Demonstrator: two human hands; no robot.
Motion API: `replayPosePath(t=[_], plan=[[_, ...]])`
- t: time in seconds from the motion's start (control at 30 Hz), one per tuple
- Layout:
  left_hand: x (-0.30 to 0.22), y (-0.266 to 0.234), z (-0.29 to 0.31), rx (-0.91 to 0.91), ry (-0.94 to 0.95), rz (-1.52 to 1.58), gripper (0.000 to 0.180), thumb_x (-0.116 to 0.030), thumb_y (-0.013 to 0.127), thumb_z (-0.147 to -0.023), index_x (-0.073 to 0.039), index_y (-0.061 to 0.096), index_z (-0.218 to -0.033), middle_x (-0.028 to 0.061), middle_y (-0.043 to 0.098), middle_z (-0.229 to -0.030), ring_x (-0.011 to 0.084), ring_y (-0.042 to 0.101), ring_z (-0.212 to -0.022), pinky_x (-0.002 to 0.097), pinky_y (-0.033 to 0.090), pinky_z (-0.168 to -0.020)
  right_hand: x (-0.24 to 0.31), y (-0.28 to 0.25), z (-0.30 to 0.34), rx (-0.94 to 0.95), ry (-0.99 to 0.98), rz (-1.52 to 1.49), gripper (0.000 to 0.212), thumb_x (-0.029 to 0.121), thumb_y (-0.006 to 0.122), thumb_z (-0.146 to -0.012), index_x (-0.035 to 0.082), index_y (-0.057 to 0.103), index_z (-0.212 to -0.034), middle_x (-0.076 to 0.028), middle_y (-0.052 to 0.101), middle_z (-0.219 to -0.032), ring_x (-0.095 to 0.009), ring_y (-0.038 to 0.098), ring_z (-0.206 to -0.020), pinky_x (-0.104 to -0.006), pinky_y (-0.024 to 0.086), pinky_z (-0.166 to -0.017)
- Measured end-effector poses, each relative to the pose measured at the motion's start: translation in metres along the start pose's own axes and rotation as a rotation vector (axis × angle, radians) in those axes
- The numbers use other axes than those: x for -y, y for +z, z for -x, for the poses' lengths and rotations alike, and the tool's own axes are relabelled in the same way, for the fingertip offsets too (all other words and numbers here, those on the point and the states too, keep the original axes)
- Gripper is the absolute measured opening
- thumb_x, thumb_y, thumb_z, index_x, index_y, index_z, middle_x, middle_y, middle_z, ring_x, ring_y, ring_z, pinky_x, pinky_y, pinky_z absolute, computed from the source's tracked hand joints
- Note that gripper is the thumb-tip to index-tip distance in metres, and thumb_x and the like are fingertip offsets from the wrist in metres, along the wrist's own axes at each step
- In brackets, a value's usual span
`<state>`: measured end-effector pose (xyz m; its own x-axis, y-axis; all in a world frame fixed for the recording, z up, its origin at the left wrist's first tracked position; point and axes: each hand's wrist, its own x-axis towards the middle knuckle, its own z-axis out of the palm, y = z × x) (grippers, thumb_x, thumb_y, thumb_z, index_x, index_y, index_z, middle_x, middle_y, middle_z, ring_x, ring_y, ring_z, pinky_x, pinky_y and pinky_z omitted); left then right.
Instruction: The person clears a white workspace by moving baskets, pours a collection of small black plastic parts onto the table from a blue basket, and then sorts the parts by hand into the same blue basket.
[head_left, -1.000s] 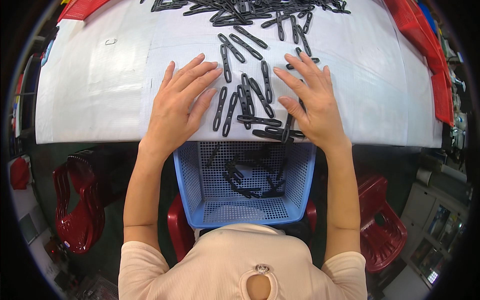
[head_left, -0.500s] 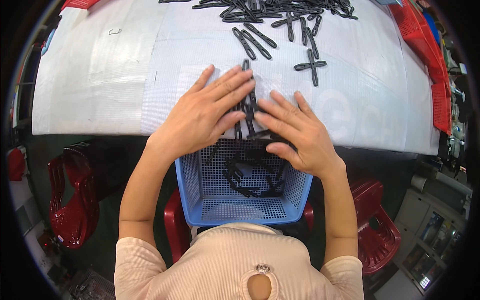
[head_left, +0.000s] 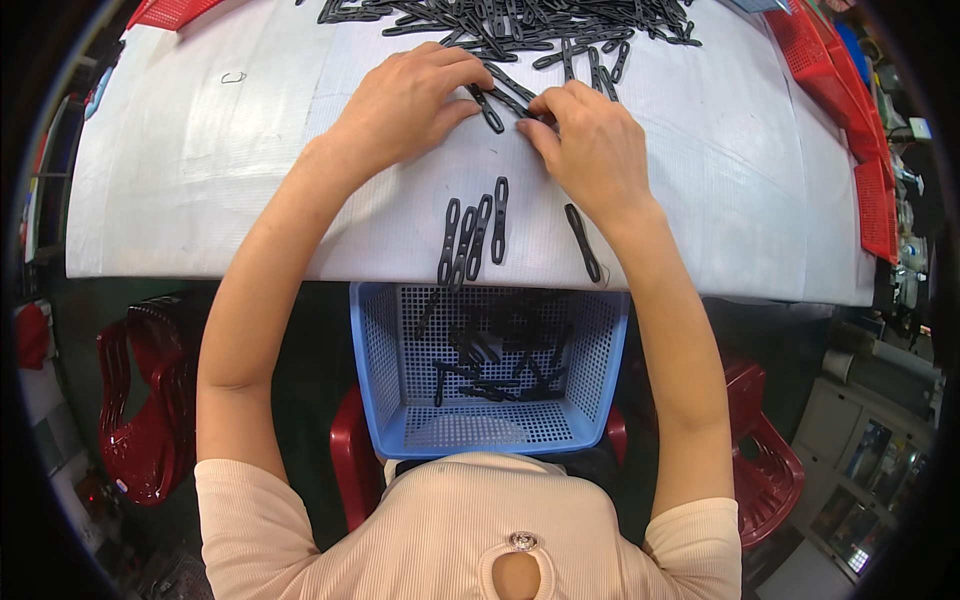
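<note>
Both my hands are at the near side of a heap of black slotted plastic strips (head_left: 540,22) on the white-covered table. My left hand (head_left: 410,105) has its fingers curled, with thumb and forefinger at a strip (head_left: 488,110). Opposite it, my right hand (head_left: 598,150) pinches the end of another strip (head_left: 512,102) between thumb and fingers. Closer to me lie several loose strips (head_left: 480,238), some reaching the table's edge, and a single strip (head_left: 582,243) under my right forearm. More strips (head_left: 485,385) lie in the blue basket (head_left: 365,375) below the edge.
The white table cover (head_left: 200,180) spreads on both sides, with a small bent wire (head_left: 233,77) at left. Red plastic baskets (head_left: 818,80) line the right edge; another red basket (head_left: 170,12) is at far left. Red chairs (head_left: 150,410) stand below on both sides.
My hands have moved from flat on strips at the near edge, away to the heap, with fingers now curled. Several strips stay behind near the edge; the strips in the basket look rearranged.
</note>
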<state>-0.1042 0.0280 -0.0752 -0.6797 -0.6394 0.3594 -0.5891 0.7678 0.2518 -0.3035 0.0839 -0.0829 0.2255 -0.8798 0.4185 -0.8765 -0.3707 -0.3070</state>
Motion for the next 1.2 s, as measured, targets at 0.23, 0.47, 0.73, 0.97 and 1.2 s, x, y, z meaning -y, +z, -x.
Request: replayPosePath(t=[0.23,0.47,0.73,0.97,1.2], plan=[[0.013,0.008,0.004,-0.052,0.083,0.0,0.013,-0.015,0.065,-0.081,-0.008,0.064,-0.092,0.0052,0.062,-0.093,0.0242,0.058,-0.09,0.0351,0.048,-0.08,0.0,-0.03,0.004,0.297,0.277,-0.18,0.018,0.025,0.067,-0.078,0.008,0.067,-0.082,-0.006,0.064,-0.082,-0.024,0.062,-0.074,-0.0352,0.048,-0.066],[-0.005,-0.001,0.012,-0.001,-0.123,0.115,0.013,-0.013,0.063,-0.083,-0.006,0.064,-0.094,0.0067,0.062,-0.091,0.0226,0.059,-0.082,0.0336,0.048,-0.074,-0.022,0.012,-0.026,0.022,0.043,-0.101,0.015,0.024,0.066,-0.078,0.009,0.067,-0.081,-0.005,0.063,-0.081,-0.025,0.063,-0.073,-0.0363,0.05,-0.066],[-0.034,-0.023,0.052,-0.043,-0.423,0.314,0.016,-0.014,0.067,-0.08,-0.006,0.064,-0.093,0.0082,0.06,-0.085,0.0216,0.058,-0.073,0.0312,0.048,-0.065,-0.018,-0.005,-0.004,-0.003,-0.033,0.042,0.014,0.021,0.069,-0.076,0.008,0.068,-0.082,-0.004,0.062,-0.078,-0.025,0.062,-0.072,-0.0356,0.05,-0.065],[-0.106,-0.018,0.078,-0.005,-0.395,0.23,0.031,-0.015,0.077,-0.069,-0.004,0.06,-0.092,0.007,0.056,-0.082,0.0212,0.055,-0.073,0.0306,0.045,-0.063,0.006,-0.027,0.035,0.001,0.118,-0.135,0.014,0.017,0.07,-0.076,0.007,0.068,-0.085,-0.005,0.061,-0.079,-0.024,0.061,-0.073,-0.0343,0.048,-0.063],[-0.117,-0.007,0.078,-0.074,-0.454,0.154,0.028,-0.01,0.074,-0.071,-0.004,0.06,-0.095,0.0069,0.057,-0.083,0.0222,0.057,-0.077,0.0333,0.046,-0.067,0.036,-0.03,0.054,0.006,0.116,-0.301,0.011,0.007,0.068,-0.074,0.008,0.067,-0.085,-0.004,0.059,-0.084,-0.023,0.059,-0.076,-0.0346,0.048,-0.064]])
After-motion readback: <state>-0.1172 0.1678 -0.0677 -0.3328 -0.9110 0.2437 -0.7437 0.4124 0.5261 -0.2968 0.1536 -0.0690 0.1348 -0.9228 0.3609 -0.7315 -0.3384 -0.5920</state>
